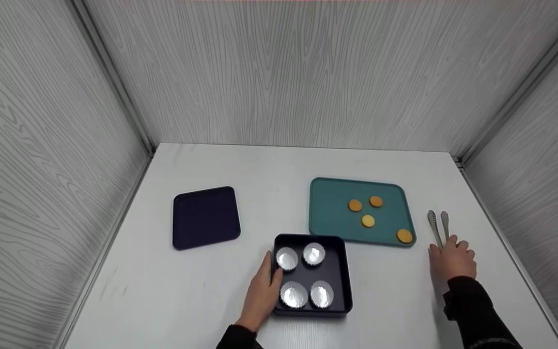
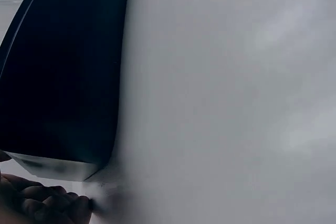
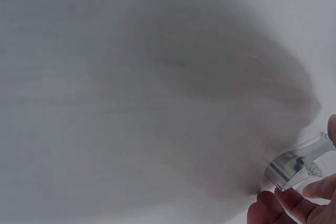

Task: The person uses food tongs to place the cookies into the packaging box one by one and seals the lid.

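Observation:
My left hand (image 1: pixel 260 295) grips the left wall of a dark, deep square tray (image 1: pixel 334 271), with the thumb at its rim and the fingers along the outside. Several silver foil baking cups (image 1: pixel 321 294) stand in that tray. In the left wrist view, the tray's dark side (image 2: pixel 63 77) rises above the curled fingers (image 2: pixel 50 203). At the right, my right hand (image 1: pixel 455 261) holds metal tongs (image 1: pixel 434 225) by their near end, their two arms pointing away. The right wrist view shows the tongs' curved metal bend (image 3: pixel 286 170) between thumb and fingers (image 3: pixel 294 205).
A teal tray (image 1: pixel 332 208) lies behind and right of the square tray, carrying several round orange and yellow cookie-like discs (image 1: pixel 368 221). A flat dark tray (image 1: pixel 206 218) lies to the left. Grey wood-grain panels (image 1: pixel 303 72) enclose the white table (image 1: pixel 162 291) at the back and sides.

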Demonstrator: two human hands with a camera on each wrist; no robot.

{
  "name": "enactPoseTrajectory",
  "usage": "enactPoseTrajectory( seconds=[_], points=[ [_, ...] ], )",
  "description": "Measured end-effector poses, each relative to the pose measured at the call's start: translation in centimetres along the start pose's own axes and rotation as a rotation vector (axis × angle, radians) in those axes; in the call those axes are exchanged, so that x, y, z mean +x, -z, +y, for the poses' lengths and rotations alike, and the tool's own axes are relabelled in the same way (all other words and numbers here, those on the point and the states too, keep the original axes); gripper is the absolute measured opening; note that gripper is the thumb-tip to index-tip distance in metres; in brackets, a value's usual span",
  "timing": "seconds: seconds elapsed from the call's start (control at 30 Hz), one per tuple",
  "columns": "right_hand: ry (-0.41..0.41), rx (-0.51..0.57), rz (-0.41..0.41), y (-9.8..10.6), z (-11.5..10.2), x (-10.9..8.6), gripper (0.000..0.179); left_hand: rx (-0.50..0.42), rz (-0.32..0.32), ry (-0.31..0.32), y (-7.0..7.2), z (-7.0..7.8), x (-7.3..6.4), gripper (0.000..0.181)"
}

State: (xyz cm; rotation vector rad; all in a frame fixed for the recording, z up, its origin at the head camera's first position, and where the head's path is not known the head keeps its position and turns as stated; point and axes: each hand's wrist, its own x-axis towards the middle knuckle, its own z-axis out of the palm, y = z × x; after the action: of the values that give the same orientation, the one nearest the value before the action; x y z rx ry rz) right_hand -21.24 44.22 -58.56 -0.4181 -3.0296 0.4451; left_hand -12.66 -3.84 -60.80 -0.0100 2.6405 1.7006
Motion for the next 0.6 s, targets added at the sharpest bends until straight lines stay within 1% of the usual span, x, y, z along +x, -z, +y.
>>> enactPoseTrajectory(
  seconds=[0.2, 0.37, 0.47, 0.6],
  points=[
    [-0.027, 0.03, -0.04, -0.1, 0.2, 0.3, 0.068, 0.06, -0.006, -0.045, -0.1, -0.1, 0.0, 0.057],
    [-0.028, 0.049, -0.068, -0.3, 0.2, 0.9, 0.066, 0.087, -0.009, -0.054, -0.1, 0.0, 0.0, 0.056],
    [-0.024, 0.063, -0.065, -0.4, 0.3, 1.2, 0.06, 0.094, -0.015, -0.061, -0.1, 0.0, -0.1, 0.056],
    [0.003, 0.066, -0.037, -0.5, 0.5, 1.5, 0.05, 0.114, -0.009, -0.088, 0.0, 0.1, -0.1, 0.054]
  ],
)
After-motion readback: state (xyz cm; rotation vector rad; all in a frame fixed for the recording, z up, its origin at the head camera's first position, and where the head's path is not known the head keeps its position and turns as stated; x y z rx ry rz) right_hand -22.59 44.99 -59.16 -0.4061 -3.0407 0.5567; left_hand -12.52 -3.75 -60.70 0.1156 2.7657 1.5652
